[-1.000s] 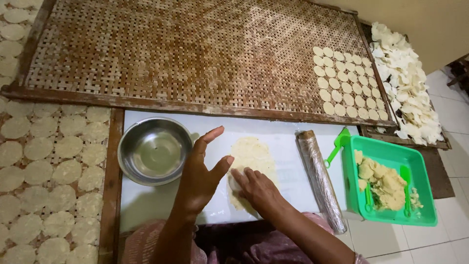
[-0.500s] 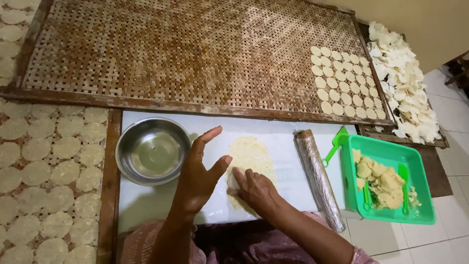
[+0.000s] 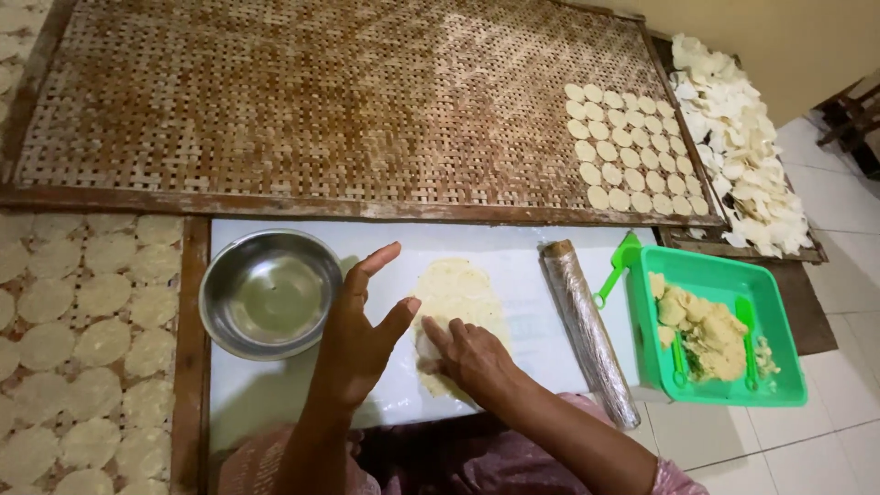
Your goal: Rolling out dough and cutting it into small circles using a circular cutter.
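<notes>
My right hand presses fingertips flat on the thin pale-yellow dough sheet, gripping nothing, much as a second ago | my left hand hovers open, fingers spread, empty | dough mid-board on the white work board; round steel bowl at its left edge, film-wrapped rolling pin right.

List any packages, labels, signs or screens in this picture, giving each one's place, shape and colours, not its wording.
None in view: no package, label, sign or screen.
Nearest in kind: green plastic tray, rectangular, right of the white board, holding pale dough.
</notes>
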